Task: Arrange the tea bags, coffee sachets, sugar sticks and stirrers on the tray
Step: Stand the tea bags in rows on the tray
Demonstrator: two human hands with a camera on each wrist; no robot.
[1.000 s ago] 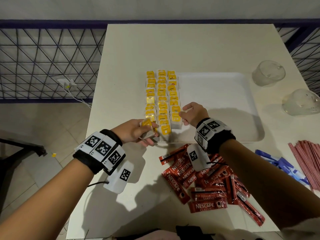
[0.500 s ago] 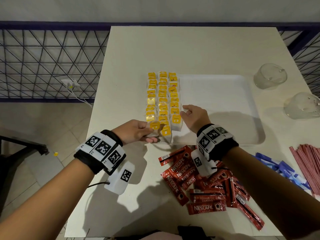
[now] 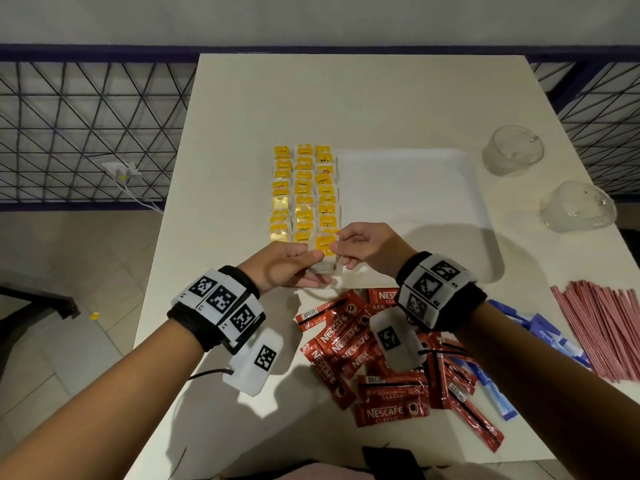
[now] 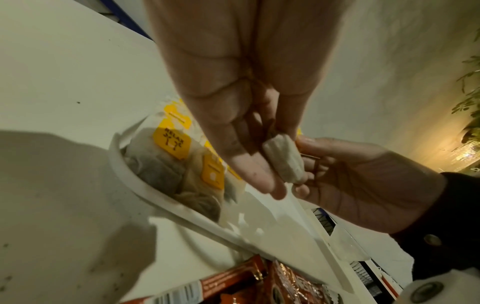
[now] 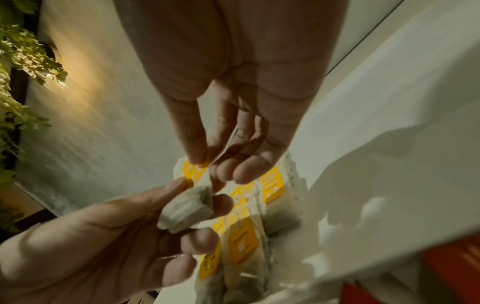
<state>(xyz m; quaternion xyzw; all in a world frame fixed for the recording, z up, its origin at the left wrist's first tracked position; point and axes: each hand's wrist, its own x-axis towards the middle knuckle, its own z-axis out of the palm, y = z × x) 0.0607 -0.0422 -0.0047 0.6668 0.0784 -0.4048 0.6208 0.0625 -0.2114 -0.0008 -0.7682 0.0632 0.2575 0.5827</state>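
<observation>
A tea bag (image 3: 325, 258) with a yellow tag hangs just above the near left corner of the white tray (image 3: 415, 202). My left hand (image 3: 306, 266) grips its pouch (image 4: 283, 162) from the left. My right hand (image 3: 341, 252) pinches its yellow tag (image 5: 194, 171) from the right. Three rows of tea bags (image 3: 303, 192) with yellow tags fill the tray's left side. Red coffee sachets (image 3: 363, 358) lie in a heap on the table in front of the tray. Blue sugar sticks (image 3: 540, 337) and red stirrers (image 3: 606, 323) lie to the right.
Two clear glasses (image 3: 512, 150) (image 3: 578, 206) stand upside down on the table right of the tray. The tray's right part is bare. A railing runs behind the table, and the table edge (image 3: 162, 237) drops to the floor on the left.
My left hand lifted a tea bag from the near end of the rows and moved right. My right hand left the third row and took hold of its tag.
</observation>
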